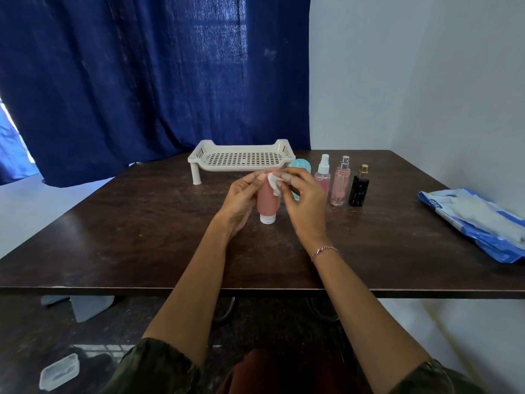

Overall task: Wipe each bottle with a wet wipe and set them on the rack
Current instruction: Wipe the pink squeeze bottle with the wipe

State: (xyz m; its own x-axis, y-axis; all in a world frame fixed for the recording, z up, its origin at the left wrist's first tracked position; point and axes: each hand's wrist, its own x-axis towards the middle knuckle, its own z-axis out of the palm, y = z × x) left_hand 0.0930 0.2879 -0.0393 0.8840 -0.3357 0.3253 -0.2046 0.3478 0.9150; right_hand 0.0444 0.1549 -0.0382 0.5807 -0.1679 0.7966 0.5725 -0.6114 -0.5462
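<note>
A pink tube bottle (267, 203) with a white cap stands cap-down on the dark table (142, 237). My left hand (241, 200) grips its upper part. My right hand (305, 200) pinches a small white wet wipe (275, 183) against the top of the tube. Behind my hands a teal tube (300, 164) is mostly hidden. To the right stand a pink spray bottle with a white top (323, 177), a taller pink spray bottle (340, 183) and a black bottle with a gold cap (359, 187). The cream perforated rack (241, 159) sits at the back, with nothing on it.
A blue and white wipes pack (477, 223) lies at the table's right edge. A dark blue curtain (142, 81) hangs behind the table and a white wall is on the right. Plastic containers (58, 371) lie on the floor at lower left.
</note>
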